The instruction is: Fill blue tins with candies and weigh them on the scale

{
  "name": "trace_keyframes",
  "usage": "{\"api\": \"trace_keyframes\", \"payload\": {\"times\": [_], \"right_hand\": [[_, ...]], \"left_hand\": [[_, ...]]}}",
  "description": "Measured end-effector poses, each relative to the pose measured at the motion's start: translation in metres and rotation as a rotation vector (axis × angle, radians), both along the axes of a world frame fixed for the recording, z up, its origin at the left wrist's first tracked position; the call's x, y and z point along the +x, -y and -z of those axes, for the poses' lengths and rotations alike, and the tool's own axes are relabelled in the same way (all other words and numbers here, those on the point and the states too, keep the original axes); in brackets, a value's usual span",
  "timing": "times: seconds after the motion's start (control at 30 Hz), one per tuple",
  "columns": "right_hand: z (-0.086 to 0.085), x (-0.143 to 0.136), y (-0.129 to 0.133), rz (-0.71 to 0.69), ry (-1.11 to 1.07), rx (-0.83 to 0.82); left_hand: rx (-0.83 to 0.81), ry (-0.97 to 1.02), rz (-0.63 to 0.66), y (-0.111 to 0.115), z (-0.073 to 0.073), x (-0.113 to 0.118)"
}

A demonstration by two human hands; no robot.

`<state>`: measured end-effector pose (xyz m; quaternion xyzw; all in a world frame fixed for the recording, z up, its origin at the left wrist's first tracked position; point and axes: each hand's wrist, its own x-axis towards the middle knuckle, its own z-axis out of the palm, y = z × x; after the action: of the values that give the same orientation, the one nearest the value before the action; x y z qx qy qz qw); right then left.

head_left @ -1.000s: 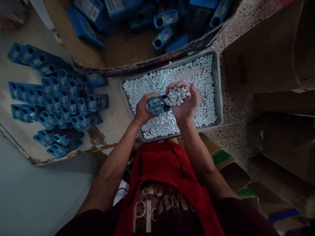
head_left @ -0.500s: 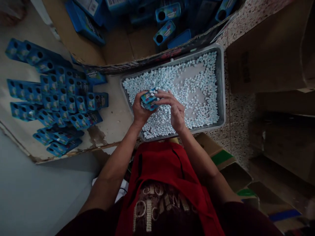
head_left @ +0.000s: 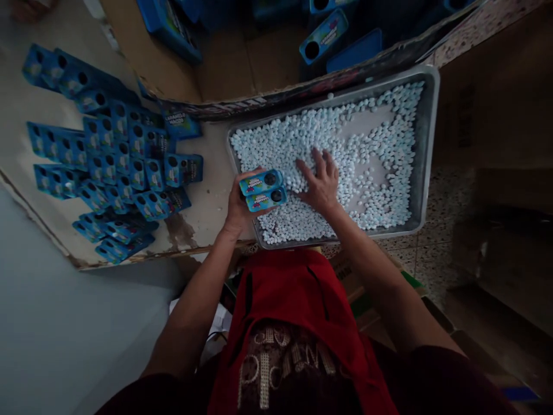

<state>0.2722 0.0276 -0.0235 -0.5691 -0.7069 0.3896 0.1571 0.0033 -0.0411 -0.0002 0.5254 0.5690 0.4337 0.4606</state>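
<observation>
My left hand (head_left: 237, 204) is closed around two small blue candy boxes (head_left: 261, 183), held side by side over the near left part of a metal tray (head_left: 432, 144). Each box has a dark round opening on its top and a printed label. Small pale blue and white candies (head_left: 298, 129) cover most of the tray. My right hand (head_left: 322, 181) lies among them, palm down with fingers spread, just right of the boxes. Whether any candies sit under its palm is hidden.
Several blue boxes (head_left: 123, 153) stand in rows on the worn white table (head_left: 207, 213) at left. A large open carton (head_left: 228, 69) with more blue boxes stands behind the tray. Brown cartons (head_left: 496, 104) are at right, above a speckled floor (head_left: 440, 230).
My right hand has left the box tops and moved down into the candies, fingers spread. My left hand still holds the two boxes, now tilted so their tops show. The view has shifted.
</observation>
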Motion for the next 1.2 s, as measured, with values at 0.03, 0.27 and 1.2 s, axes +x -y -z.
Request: {"api": "trace_keyframes", "payload": {"times": [0.03,0.27,1.2], "right_hand": [[0.004,-0.001,-0.019,0.016,-0.017,0.0],[-0.01,-0.028,-0.063,0.547,-0.438,-0.241],[-0.067,0.024,0.049,0.819,-0.334,-0.086]], "left_hand": [[-0.012,0.0,0.019,0.003,-0.001,0.002],[-0.031,-0.191,-0.034,0.002,-0.017,0.008],[0.02,-0.144,-0.026,-0.012,0.003,0.027]]}}
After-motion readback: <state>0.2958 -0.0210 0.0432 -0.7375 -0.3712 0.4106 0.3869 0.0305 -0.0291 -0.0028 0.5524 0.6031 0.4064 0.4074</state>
